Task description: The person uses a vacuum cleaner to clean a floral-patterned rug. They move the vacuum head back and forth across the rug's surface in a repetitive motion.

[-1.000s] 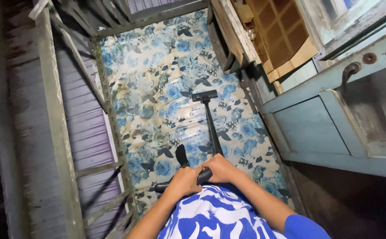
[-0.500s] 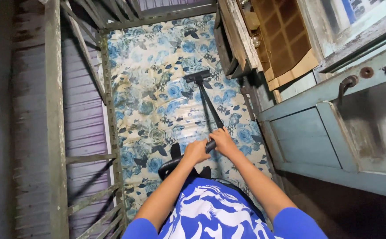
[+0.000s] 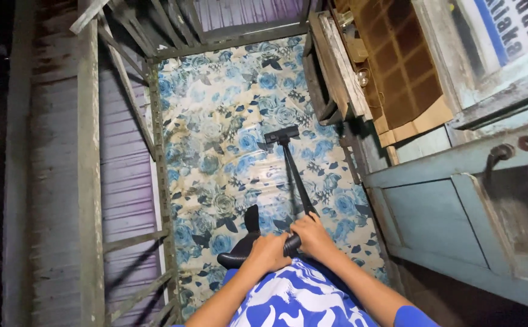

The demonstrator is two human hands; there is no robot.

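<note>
Both my hands grip a black vacuum wand (image 3: 295, 175) low in the head view. My left hand (image 3: 268, 252) closes around the ribbed black hose (image 3: 235, 256) end of the handle. My right hand (image 3: 312, 234) holds the wand just above it. The wand runs up and away to a flat black floor nozzle (image 3: 281, 134), which rests on a blue floral floor covering (image 3: 227, 139). My blue and white patterned clothing (image 3: 300, 300) fills the bottom edge.
A weathered wooden railing (image 3: 88, 181) and slats run along the left. A pale blue wooden cabinet or door (image 3: 433, 218) with a metal latch (image 3: 498, 154) stands at right. Wooden frames and cardboard (image 3: 397, 66) lean at the upper right.
The nozzle has been pushed further away along the floral floor, then drawn back slightly toward the right. My hands stay on the wand, shifted a little lower and right in view.
</note>
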